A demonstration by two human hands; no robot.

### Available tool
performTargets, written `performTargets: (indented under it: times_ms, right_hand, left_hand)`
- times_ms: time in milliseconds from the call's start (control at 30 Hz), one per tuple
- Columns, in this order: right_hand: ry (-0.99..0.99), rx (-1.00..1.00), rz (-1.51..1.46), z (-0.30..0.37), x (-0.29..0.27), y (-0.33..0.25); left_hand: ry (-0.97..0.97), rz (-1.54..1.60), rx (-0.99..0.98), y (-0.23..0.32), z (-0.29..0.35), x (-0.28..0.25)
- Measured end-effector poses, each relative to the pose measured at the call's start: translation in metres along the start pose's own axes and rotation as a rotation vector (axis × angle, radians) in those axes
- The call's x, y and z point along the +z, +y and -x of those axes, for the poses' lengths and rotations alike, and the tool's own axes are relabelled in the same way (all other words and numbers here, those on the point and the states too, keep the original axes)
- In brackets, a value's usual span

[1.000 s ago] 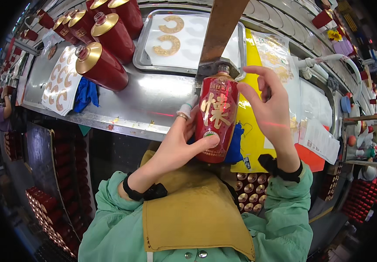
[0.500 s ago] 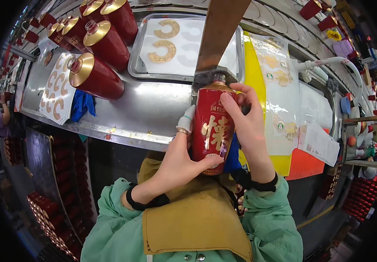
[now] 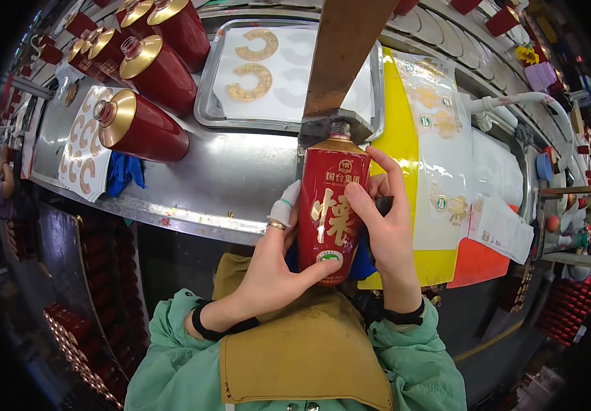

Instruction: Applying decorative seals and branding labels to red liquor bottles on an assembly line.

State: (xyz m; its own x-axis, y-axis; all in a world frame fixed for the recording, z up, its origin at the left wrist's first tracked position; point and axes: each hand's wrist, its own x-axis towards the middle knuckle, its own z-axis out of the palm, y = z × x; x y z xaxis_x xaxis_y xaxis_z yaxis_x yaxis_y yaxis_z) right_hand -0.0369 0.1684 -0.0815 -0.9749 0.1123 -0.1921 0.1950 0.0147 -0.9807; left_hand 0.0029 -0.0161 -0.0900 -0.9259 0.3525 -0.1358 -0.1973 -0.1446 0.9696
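One red bottle (image 3: pixel 315 181), gripped between left hand (image 3: pixel 268 270) and right hand (image 3: pixel 389 229) at the tabletop (image 3: pixel 241 157)'s near edge, front already bearing gold character (image 3: pixel 341 218) and round label (image 3: pixel 328 257); apparently unused: gold motifs (image 3: pixel 445 125) on translucent sheet (image 3: pixel 439 161), C-shaped gold pieces (image 3: pixel 265 82) in tray (image 3: pixel 241 125).

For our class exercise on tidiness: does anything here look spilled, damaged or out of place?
Small coloured flecks litter the metal workbench's front rim, like stray debris; the held red bottle shows no obvious damage.

A metal bench (image 3: pixel 220 164) carries red bottles (image 3: pixel 150 133), a tray (image 3: pixel 251 125) and a yellow sheet (image 3: pixel 396 116).
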Motion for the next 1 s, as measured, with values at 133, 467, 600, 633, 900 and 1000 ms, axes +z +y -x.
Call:
performTargets:
  times_ms: [133,467,600,633,900,1000]
  right_hand:
    - [0.018,-0.008,0.000,-0.0008,0.0021,-0.0001]
    - [0.022,0.008,-0.025,0.0009,0.0049,-0.0048]
    - [0.023,0.026,-0.041,0.0009,0.0059,-0.0068]
    - [0.027,0.029,-0.035,0.0010,0.0058,-0.0069]
    - [0.025,0.019,-0.022,0.0002,0.0041,-0.0054]
    - [0.029,0.014,-0.018,0.0002,0.0050,-0.0038]
  left_hand:
    - [0.007,0.030,0.007,-0.0006,0.0001,0.0011]
    - [0.008,0.066,0.002,-0.0019,0.0002,0.0017]
    - [0.008,0.061,-0.007,-0.0016,0.0001,0.0011]
    - [0.010,0.061,-0.009,-0.0016,0.0000,0.0009]
    - [0.011,0.062,-0.012,-0.0021,0.0003,0.0014]
    - [0.010,0.055,-0.010,-0.0014,-0.0003,0.0017]
